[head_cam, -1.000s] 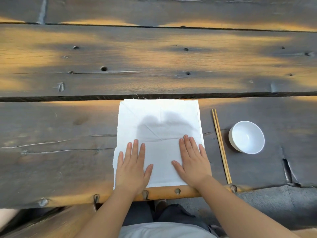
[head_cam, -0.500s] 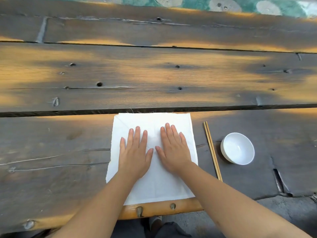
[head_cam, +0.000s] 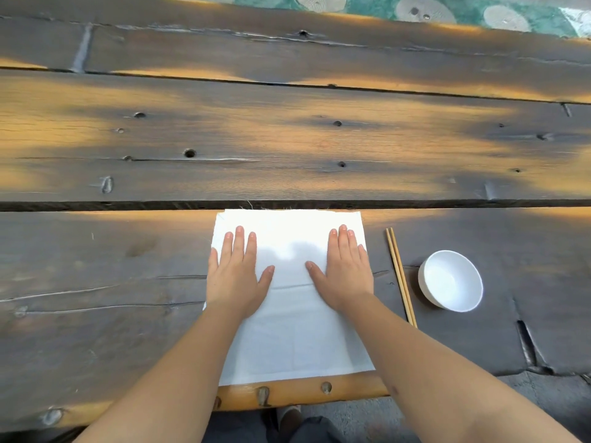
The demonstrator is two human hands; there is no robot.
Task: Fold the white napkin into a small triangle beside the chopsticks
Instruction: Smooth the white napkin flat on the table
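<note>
The white napkin (head_cam: 292, 314) is lying flat and unfolded on the near plank of the worktop (head_cam: 96, 314), its long axis running from the near edge away toward the gap between planks, its far edge sitting just short of that gap; a faint crease is crossing it about midway. The left hand (head_cam: 235, 276) is pressing palm-down on the napkin's left side, fingers (head_cam: 239, 243) straight and close together, thumb splayed toward the middle, gripping nothing; the right hand (head_cam: 343, 273) is resting the same way on the right side, fingers straight and pointing away, thumb angled inward, also holding nothing; the two hands are lying well apart with bare cloth between them. Just right of the napkin, the chopsticks (head_cam: 401, 276) are lying together as a pair, pointing away along nearly the same line as the cloth; beyond them a white bowl (head_cam: 451, 281) is standing upright, close beside but not touching. The worktop is showing dark weathered planks with knots and orange light patches; green patterned ground is showing past its far edge.
</note>
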